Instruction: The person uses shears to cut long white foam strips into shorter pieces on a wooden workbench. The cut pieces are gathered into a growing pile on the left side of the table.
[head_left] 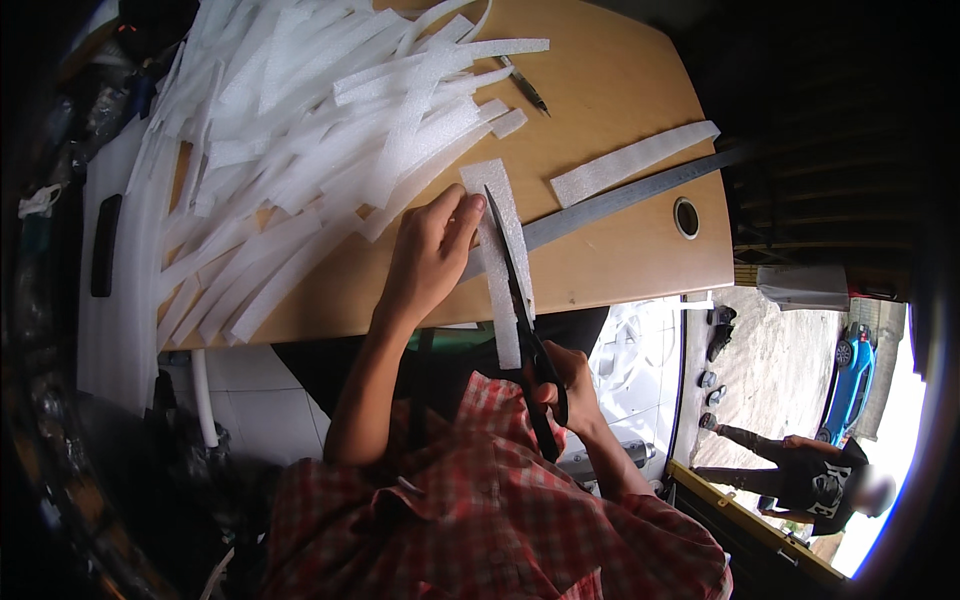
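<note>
The right hand (pixel 570 385) is closed round black scissors (pixel 520 300), blades partway along a white foam strip (pixel 497 250) pinned by the left hand (pixel 430 255) at the bench (pixel 620 90) edge. Cut strips (pixel 320 130) already heap behind; this one looks half done.

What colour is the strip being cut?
White; the strip shows best in the head view.

The person wears a red and white checked shirt (pixel 500 520). Its short sleeves end above the elbows. Both forearms are bare.
</note>
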